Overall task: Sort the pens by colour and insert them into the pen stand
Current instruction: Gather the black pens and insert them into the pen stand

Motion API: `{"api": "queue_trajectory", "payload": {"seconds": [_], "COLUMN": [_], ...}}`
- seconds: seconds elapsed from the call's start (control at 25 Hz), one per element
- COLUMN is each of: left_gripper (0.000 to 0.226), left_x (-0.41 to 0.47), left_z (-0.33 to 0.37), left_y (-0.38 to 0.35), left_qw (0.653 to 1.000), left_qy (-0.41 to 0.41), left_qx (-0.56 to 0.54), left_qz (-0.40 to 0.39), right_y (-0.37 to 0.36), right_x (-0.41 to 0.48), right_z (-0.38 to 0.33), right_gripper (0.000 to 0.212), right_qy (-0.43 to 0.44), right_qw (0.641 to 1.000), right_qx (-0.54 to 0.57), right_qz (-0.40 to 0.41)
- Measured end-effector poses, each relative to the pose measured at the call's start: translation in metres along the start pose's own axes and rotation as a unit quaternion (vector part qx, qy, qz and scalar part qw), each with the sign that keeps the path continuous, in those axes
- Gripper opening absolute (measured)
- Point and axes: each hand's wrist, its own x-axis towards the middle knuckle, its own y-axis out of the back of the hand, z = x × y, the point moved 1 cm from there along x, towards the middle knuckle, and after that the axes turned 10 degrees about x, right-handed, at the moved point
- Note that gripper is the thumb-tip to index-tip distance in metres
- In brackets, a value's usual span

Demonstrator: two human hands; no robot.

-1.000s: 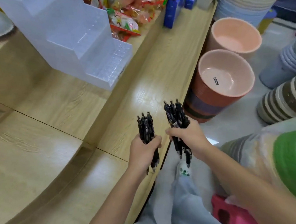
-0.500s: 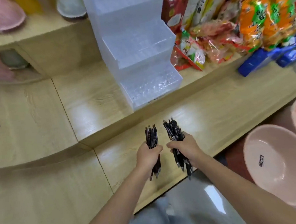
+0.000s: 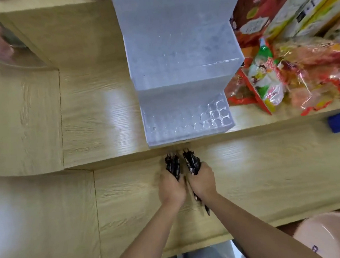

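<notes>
- Two bundles of black pens stand side by side, nearly touching: the left bundle [image 3: 172, 166] and the right bundle [image 3: 192, 162].
- The left hand [image 3: 171, 188] is fisted round the left bundle; the right hand [image 3: 203, 181] grips the right bundle, whose tips stick out below the wrist.
- Both bundles point up at the clear tiered stand [image 3: 179, 65], just short of its lowest step.
- The hands hover over the wooden counter [image 3: 272, 171].
- Snack packets [image 3: 296, 71] lie right of the stand; a pink basin [image 3: 331, 236] sits at the lower right.

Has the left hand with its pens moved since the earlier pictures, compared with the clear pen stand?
Yes. The left hand has moved toward the pen stand; its pens now almost reach the stand's front edge.
</notes>
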Motion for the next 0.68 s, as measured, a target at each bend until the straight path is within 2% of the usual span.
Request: {"api": "queue_trajectory", "payload": {"seconds": [0.12,0.36,0.68], "left_gripper": [0.032,0.06,0.038], "left_x": [-0.005,-0.005,-0.014], "left_z": [0.0,-0.011,-0.024], "left_y": [-0.007,-0.004,0.008], "left_qw": [0.999,0.999,0.996], "left_qy": [0.013,0.024,0.01], "left_qx": [-0.003,-0.015,0.076], "left_qz": [0.035,0.045,0.045], "right_y": [-0.008,0.005,0.032], "right_x": [0.0,-0.003,-0.003], "right_z": [0.006,0.006,0.023], "right_gripper": [0.034,0.067,0.029], "right_qy": [0.014,0.009,0.018], "right_qw": [0.999,0.995,0.995], "right_qx": [-0.046,-0.095,-0.092], "right_qz": [0.015,0.021,0.031]}}
